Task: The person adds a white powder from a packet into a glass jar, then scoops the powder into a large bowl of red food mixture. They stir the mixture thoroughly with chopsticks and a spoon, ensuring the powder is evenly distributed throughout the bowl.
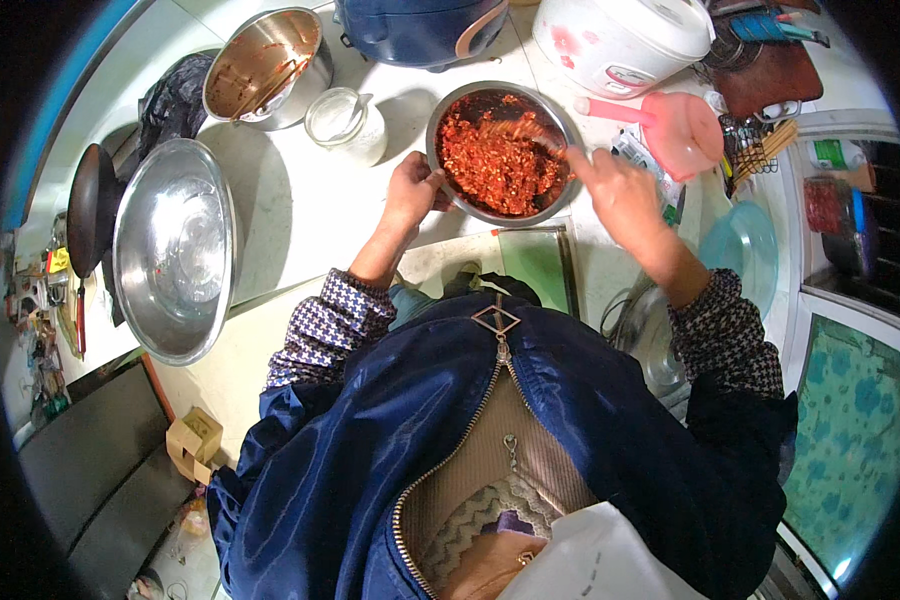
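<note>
A steel bowl (562, 208) holds a chunky red chopped mixture (499, 161) with pale bits, near the counter's front edge. My left hand (414, 187) grips the bowl's left rim, thumb on the edge. At the right rim, my right hand (619, 191) is closed round a utensil whose blurred far end lies in the mixture; its exact kind is unclear. Left of the bowl stands a glass jar (364, 142) with white contents and a spoon or scoop in it. Behind the jar, a deep steel pot (319, 71) with red smears inside holds chopsticks.
A large steel basin (172, 255) and a dark pan (90, 210) are at the left. Behind the bowl stand a blue appliance (420, 34) and a white rice cooker (622, 45). A pink plastic ladle (682, 135) lies right, near a wire basket (750, 146) of chopsticks.
</note>
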Available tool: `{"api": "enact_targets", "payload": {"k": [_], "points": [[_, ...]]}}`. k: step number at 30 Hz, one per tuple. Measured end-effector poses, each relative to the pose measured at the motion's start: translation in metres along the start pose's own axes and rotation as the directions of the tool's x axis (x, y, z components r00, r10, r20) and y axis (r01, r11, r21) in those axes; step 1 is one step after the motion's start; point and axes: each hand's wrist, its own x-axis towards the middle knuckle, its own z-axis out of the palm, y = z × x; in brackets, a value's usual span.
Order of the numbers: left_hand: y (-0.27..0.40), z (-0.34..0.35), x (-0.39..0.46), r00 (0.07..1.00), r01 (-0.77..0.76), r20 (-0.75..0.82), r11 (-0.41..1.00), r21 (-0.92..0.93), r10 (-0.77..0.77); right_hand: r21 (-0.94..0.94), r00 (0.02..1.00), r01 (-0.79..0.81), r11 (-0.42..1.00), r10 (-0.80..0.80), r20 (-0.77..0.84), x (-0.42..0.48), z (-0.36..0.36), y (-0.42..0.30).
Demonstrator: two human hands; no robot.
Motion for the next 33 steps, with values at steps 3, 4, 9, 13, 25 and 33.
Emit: {"api": "enact_targets", "payload": {"k": [3, 4, 9, 13, 25, 33], "points": [[0.004, 0.005, -0.005, 1.000, -0.018, -0.013, 1.000, 0.018, 0.019, 0.003, 0.992, -0.086, 0.996, 0.086, 0.093, 0.008, 0.028, 0.025], [0.006, 0.006, -0.004, 1.000, -0.023, -0.014, 0.999, 0.022, 0.023, 0.038, 0.989, -0.105, 0.994, 0.100, 0.112, 0.009, 0.041, 0.031], [-0.003, 0.008, -0.001, 0.997, -0.079, -0.025, 0.997, 0.005, 0.079, 0.400, 0.922, -0.283, 0.872, 0.131, 0.365, -0.005, 0.089, 0.057], [-0.005, 0.009, -0.002, 0.997, -0.067, -0.034, 0.996, -0.051, 0.066, 0.472, 0.471, -0.881, 0.008, 0.098, 0.877, -0.024, 0.083, 0.065], [0.002, 0.010, -0.006, 0.997, -0.073, 0.001, 0.996, 0.060, 0.073, 0.415, 0.566, -0.615, -0.670, -0.009, 0.824, -0.026, 0.113, -0.005], [-0.011, 0.004, 0.001, 0.998, -0.030, -0.050, 0.999, -0.024, 0.029, 0.603, 0.597, -0.595, -0.532, 0.210, 0.774, -0.029, 0.087, -0.001]]}}
